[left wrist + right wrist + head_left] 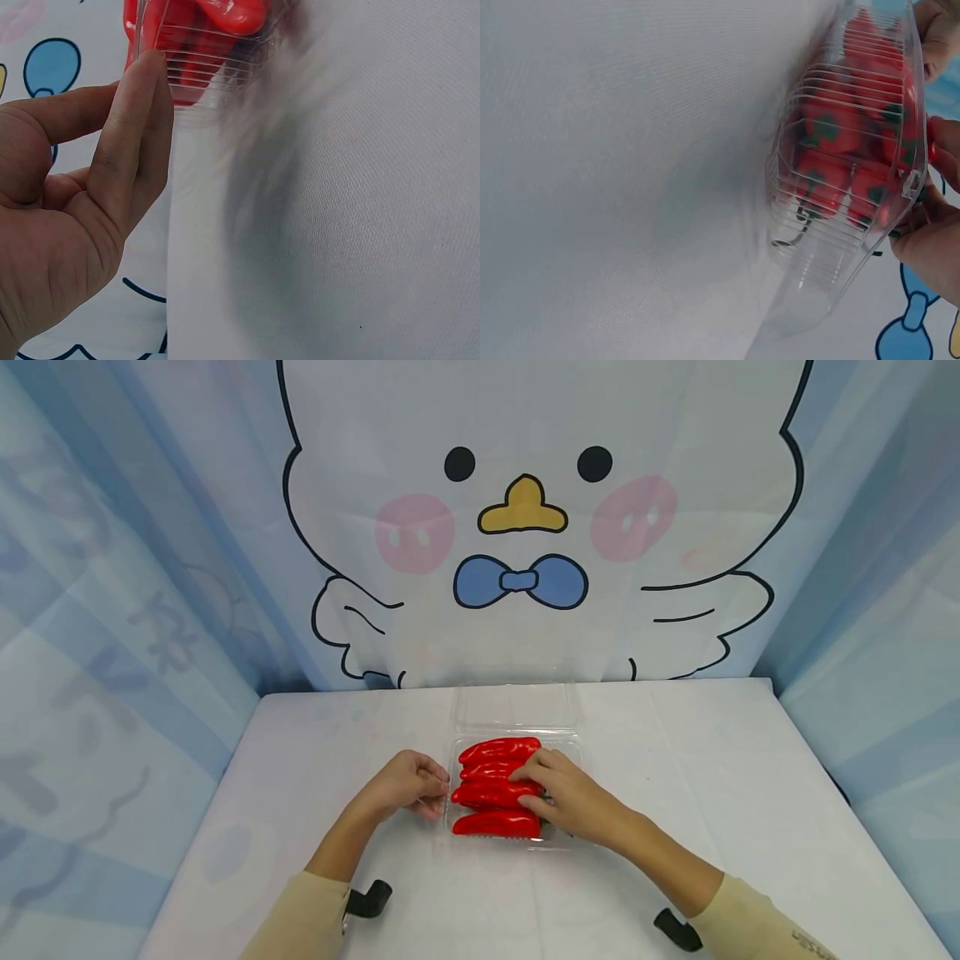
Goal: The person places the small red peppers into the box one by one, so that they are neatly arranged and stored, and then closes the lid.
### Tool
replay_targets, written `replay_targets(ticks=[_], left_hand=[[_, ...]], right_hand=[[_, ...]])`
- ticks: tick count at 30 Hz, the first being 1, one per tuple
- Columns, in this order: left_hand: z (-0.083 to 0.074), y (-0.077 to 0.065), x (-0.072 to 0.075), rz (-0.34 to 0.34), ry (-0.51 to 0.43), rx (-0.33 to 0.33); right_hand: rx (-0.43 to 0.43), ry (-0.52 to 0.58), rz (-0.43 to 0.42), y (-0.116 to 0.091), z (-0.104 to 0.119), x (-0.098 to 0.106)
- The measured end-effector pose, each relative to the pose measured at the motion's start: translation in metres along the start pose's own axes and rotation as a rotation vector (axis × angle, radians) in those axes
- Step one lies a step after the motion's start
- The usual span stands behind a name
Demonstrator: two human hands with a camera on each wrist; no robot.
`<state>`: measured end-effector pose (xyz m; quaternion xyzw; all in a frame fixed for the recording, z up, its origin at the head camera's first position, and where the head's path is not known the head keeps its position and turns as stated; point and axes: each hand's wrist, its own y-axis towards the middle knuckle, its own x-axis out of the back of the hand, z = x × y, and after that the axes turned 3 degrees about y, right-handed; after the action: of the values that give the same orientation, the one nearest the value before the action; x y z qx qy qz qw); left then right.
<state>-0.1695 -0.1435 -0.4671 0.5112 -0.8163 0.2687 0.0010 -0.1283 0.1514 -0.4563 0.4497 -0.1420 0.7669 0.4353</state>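
Red peppers (497,823) lie side by side in a clear plastic box (558,841), with more of them and green stem ends showing through its ribbed wall in the right wrist view. My left hand (408,783) pinches the box's left rim; in the left wrist view the fingertips (152,64) meet the plastic edge. Over the right half of the box, my right hand (573,797) holds a red pepper (487,792) between thumb and fingers, among the others. Part of that pepper is hidden beneath the hand.
The box's clear lid (517,706) stands folded back behind it, close to the backdrop (525,643). Both stand on a white-covered table (675,760). Patterned curtains (112,693) hang at the sides. Black curved pieces (369,900) show at both cuffs.
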Motion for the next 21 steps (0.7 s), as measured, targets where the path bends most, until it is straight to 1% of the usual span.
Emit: replay_targets(ticks=[10, 21], left_hand=[[0.0015, 0.0001, -0.0001, 0.008, -0.007, -0.011], [-0.0003, -0.0012, -0.0008, 0.008, -0.006, -0.010]], right_hand=[[-0.007, -0.002, 0.029, 0.0009, -0.0002, -0.0004], [0.003, -0.014, 0.027, 0.0017, -0.0005, -0.0008]])
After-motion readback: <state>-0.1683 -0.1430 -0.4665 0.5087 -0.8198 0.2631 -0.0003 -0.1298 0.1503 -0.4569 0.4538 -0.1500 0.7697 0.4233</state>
